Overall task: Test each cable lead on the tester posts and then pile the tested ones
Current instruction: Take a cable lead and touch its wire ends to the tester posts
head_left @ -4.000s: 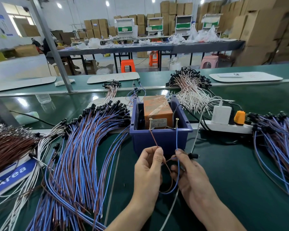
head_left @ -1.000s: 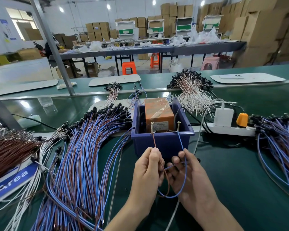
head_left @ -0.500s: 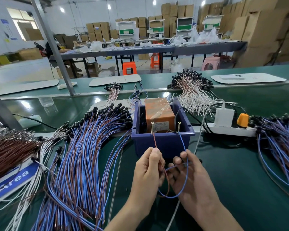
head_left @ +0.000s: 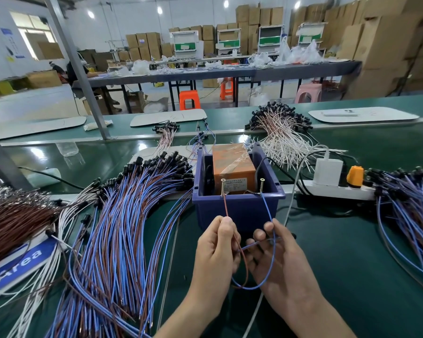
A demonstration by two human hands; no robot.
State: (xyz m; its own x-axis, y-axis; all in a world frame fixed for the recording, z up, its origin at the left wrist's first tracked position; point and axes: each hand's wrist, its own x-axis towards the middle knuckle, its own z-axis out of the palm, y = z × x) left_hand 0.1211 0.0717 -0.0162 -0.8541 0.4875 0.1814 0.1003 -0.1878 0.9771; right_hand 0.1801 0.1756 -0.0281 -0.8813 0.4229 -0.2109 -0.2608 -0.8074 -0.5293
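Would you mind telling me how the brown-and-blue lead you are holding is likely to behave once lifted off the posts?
Probably floppy: the lead sags in a loose loop below the left hand and right hand. Likely very light, being two thin wires. It may tangle with the pile of similar leads beside it.

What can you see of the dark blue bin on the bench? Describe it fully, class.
The dark blue bin looks like moulded plastic, open-topped, upright on the green bench. An orange tape-wrapped box sits inside. Two screws stand at its front rim: a brown wire meets the left screw, a blue wire the right screw. A black cable drops in over its right wall.
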